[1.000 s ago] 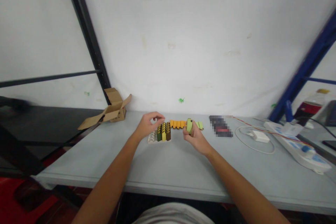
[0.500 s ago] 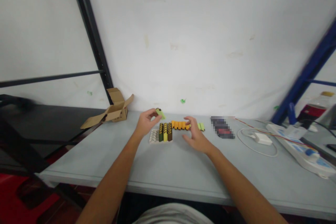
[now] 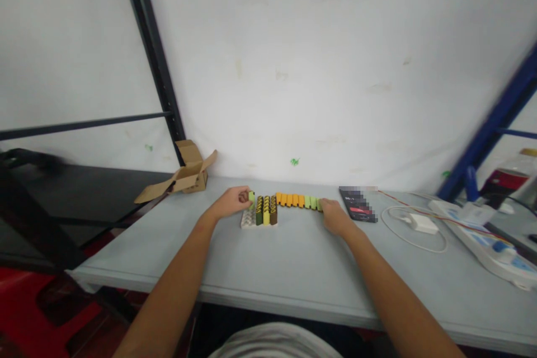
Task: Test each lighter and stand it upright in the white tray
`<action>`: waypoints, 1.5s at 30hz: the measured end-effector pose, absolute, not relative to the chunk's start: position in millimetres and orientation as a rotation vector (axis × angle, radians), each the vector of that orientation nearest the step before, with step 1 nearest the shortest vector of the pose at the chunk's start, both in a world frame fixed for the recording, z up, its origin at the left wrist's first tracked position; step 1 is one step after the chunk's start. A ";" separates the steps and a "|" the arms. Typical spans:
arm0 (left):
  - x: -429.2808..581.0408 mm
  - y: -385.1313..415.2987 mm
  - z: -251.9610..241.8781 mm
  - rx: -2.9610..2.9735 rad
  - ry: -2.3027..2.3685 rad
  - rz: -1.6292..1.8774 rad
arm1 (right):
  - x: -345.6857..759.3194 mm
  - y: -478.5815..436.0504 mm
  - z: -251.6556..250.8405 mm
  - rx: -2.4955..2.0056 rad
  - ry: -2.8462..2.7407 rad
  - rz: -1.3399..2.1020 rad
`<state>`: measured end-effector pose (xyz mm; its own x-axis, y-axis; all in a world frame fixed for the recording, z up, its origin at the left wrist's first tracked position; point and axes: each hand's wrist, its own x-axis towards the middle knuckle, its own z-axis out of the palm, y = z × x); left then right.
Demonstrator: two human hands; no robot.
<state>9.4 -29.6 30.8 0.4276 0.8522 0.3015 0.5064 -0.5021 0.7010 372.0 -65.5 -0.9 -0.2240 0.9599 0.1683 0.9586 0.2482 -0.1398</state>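
Note:
In the head view, my left hand (image 3: 231,202) pinches a light green block (image 3: 251,197) over the back left part of a white holder (image 3: 248,226) with small round holes. Dark green, yellow and brown blocks (image 3: 266,212) stand upright in the holder's right part. Orange blocks (image 3: 290,200) and further light green blocks (image 3: 310,202) lie side by side in a row to its right. At the right end of that row, my right hand (image 3: 334,216) closes on the last light green block; its fingertips are partly hidden.
An open cardboard box (image 3: 191,176) sits at the back left of the grey table (image 3: 289,268). A dark flat item (image 3: 356,204), partly pixelated, lies right of my right hand. Beyond it are a white adapter (image 3: 422,224), cables, a power strip (image 3: 482,249) and a bottle (image 3: 503,179).
My left hand has lowered the light green block to the holder. My right hand has moved right, from over the row to its right end, and its fingers have closed.

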 end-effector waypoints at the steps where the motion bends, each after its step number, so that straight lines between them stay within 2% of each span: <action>1: 11.0 -29.7 30.6 2.166 1.133 0.874 | 373.9 -65.9 0.8 -1.821 -2.295 0.007; 6: 15.1 -29.9 30.4 2.184 1.105 0.856 | 382.5 -71.0 9.5 -1.904 -2.263 0.043; 13: 19.9 -33.1 33.7 2.276 1.177 0.838 | 378.6 -82.2 22.9 -1.984 -2.245 -0.100; 22: 22.4 -32.8 32.3 2.347 1.259 0.735 | 377.1 -80.6 11.4 -1.985 -2.275 -0.071; 25: 22.7 -31.6 29.9 2.315 1.268 0.697 | 373.0 -82.0 13.3 -1.876 -2.148 0.135; 32: 12.1 -31.5 35.0 2.307 1.219 0.627 | 355.6 -85.4 21.2 -1.137 -1.699 0.954; 36: 8.5 -32.5 37.8 2.273 1.215 0.565 | 345.6 -88.1 21.4 -0.956 -1.521 1.320; 40: 6.5 -32.2 40.3 2.168 1.130 0.638 | 338.3 -96.2 25.0 -1.002 -1.528 1.375; 45: 4.5 -30.8 39.9 2.102 1.116 0.792 | 329.2 -108.9 34.4 -1.100 -1.562 1.211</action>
